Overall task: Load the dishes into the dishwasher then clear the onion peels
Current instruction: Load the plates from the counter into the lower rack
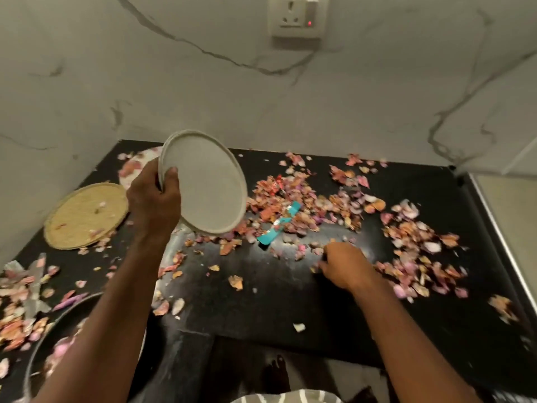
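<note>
Onion peels (293, 199) litter the black countertop (261, 301) from its left edge to its right, thickest mid-counter around a teal wrapper (276, 225). A woven mat (84, 215) lies near the back-left corner. The left hand (154, 199) grips stacked white plates (206, 181), tilted above the counter; the right hand (343, 266) curls over peels, its grasp unclear. Marble walls carry a socket (297, 16).

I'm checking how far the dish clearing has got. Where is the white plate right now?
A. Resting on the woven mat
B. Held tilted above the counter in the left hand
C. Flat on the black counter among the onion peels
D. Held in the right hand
B: the left hand grips the white plate by its rim, tilted and raised over the black counter, while the right hand is down among the onion peels.
</note>
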Demonstrator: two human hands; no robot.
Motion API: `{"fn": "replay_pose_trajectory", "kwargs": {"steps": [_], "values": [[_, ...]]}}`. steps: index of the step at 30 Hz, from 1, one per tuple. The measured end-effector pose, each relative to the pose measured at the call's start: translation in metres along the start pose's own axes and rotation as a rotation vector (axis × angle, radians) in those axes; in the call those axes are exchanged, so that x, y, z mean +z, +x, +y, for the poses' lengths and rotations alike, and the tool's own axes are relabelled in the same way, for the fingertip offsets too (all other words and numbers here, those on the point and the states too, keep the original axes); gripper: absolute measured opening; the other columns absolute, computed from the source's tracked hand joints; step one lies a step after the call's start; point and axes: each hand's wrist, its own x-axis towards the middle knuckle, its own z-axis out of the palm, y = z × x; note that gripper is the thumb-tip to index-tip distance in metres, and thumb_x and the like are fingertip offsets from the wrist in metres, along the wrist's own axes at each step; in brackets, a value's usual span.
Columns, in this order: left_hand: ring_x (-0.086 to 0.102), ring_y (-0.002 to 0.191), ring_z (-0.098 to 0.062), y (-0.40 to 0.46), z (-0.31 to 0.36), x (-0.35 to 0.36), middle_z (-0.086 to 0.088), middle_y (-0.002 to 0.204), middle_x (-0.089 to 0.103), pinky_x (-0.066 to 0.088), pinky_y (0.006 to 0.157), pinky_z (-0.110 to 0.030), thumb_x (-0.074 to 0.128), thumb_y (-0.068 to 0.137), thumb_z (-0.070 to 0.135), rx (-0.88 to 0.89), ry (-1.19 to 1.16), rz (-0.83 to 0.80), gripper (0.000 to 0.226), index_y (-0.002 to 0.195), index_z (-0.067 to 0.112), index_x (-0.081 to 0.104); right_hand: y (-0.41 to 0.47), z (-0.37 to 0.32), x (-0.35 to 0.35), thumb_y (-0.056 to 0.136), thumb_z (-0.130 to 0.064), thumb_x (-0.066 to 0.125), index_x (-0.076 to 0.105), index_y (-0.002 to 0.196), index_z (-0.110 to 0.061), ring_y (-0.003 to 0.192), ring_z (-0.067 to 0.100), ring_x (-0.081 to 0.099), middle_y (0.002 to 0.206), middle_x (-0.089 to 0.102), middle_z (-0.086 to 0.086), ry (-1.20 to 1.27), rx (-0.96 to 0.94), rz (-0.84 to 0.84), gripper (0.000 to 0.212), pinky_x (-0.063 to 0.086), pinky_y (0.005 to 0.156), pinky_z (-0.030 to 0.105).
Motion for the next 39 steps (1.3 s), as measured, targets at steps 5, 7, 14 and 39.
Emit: {"fn": "replay_pose_trajectory", "kwargs": {"steps": [5,7,14,39], "values": [[0.071,0.086,-0.005,-0.070,0.033,0.067,0.007,0.095,0.071,0.057,0.062,-0.022,0.060,0.106,0.034,-0.194,-0.385,-0.280,0.013,0.112,0.025,0.068,-0.023,0.056,0.002,0.100,-0.035,0.069,0.077,0.097,-0.023,0.089,0.010,0.069,0.092,0.073,-0.009,0.652,0.125,0.212,0.015,0.050,0.072,0.027],[0.072,0.086,-0.007,-0.097,0.051,0.089,0.014,0.091,0.074,0.060,0.062,-0.031,0.061,0.105,0.032,-0.213,-0.449,-0.361,0.009,0.102,0.033,0.069,-0.036,0.080,0.007,0.098,-0.038,0.071,0.077,0.092,-0.021,0.085,0.012,0.073,0.086,0.077,-0.007,0.857,0.215,0.273,0.019,0.057,0.077,0.034],[0.075,0.087,-0.010,-0.198,0.132,0.142,0.007,0.102,0.078,0.059,0.062,-0.022,0.061,0.106,0.026,-0.312,-0.705,-0.649,0.024,0.128,0.017,0.069,-0.116,0.171,0.024,0.098,-0.049,0.069,0.079,0.109,-0.017,0.096,0.022,0.078,0.105,0.081,0.005,1.696,0.351,0.392,0.035,0.063,0.076,0.032],[0.076,0.104,-0.026,-0.601,0.342,0.251,-0.006,0.109,0.080,0.064,0.088,-0.050,0.067,0.102,0.021,-0.257,-0.114,-1.744,0.025,0.125,0.013,0.072,-0.459,0.430,0.291,0.100,-0.019,0.064,0.073,0.111,-0.003,0.073,0.030,0.073,0.090,0.078,0.014,2.318,1.160,0.662,0.021,0.057,0.060,0.037]]}}
